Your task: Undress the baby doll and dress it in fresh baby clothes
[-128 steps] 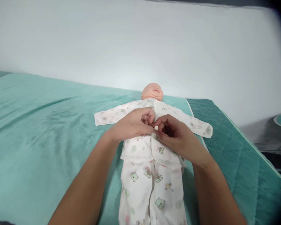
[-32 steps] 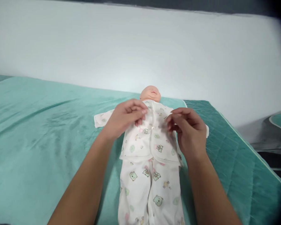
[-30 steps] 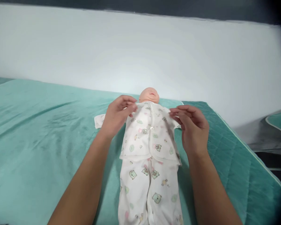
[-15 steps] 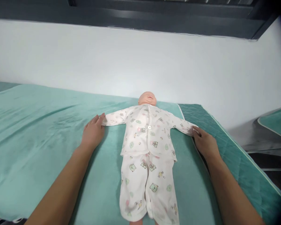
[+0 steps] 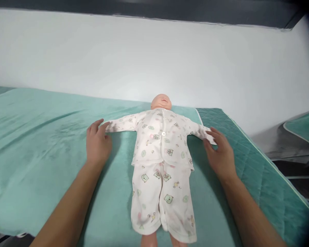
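Observation:
A baby doll [image 5: 161, 102] lies face up with both arms stretched sideways. It wears a white patterned top [image 5: 154, 140] with a button at the chest, and matching trousers [image 5: 167, 202]; its lower legs show at the bottom. My left hand [image 5: 98, 142] is at the cuff of the sleeve on the left, fingers apart, holding nothing. Over the end of the right-hand sleeve [image 5: 199, 131] is my right hand [image 5: 220, 151], its thumb and fingers spread and not closed on the cloth.
A light green sheet [image 5: 41, 147] covers the bed under the doll. To the right lies a darker quilted pad [image 5: 267, 185]. Behind stands a white wall [image 5: 144, 58] below a dark beam [image 5: 154, 12]. Another green pad [image 5: 305, 130] shows at far right.
Both hands have opened and lifted from the sleeve ends; the right has let go of its cuff. The view has tilted, bringing more of the doll's legs into sight.

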The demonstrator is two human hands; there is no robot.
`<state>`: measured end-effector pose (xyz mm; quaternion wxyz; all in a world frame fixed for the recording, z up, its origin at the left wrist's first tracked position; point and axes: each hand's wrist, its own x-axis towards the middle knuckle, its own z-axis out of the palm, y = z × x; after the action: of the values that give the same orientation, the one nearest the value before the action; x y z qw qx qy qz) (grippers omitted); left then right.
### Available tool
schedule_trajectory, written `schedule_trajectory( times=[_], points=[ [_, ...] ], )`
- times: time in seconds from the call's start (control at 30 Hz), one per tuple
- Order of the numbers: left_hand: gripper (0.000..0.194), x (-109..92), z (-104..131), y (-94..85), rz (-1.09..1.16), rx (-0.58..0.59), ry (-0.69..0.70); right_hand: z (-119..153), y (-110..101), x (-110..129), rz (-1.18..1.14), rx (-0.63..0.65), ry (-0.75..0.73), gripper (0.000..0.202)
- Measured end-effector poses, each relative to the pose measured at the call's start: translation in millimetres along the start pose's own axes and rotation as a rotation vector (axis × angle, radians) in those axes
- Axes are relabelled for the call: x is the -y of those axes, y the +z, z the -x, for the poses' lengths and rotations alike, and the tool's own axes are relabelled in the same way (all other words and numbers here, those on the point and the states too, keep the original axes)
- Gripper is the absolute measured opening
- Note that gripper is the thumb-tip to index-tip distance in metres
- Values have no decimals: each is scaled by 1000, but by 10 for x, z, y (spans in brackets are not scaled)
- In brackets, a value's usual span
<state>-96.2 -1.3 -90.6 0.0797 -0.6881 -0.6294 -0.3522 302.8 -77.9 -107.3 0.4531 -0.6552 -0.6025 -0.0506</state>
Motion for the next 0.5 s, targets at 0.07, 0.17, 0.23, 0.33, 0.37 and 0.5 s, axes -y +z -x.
schedule_trajectory(
  times=[0.07,0.17,0.23,0.33,0.37,0.5],
  points=[
    [44,-184,235,-94,124,9,68,220,-33,311,-99,128,-71,38],
    [31,-440,667,-254,243,143,132,615,-145,639,-144,373,-104,45],
    [23,-563,936,-372,321,225,151,870,-249,732,-133,444,-81,50],
    [21,-642,1243,-565,433,373,221,1177,-428,770,-106,468,-89,51],
    [23,-627,1327,-631,467,397,254,1257,-489,770,-99,465,-102,50],
    [30,-258,1712,-851,399,219,211,1513,-698,638,-53,420,-150,46]
  ],
)
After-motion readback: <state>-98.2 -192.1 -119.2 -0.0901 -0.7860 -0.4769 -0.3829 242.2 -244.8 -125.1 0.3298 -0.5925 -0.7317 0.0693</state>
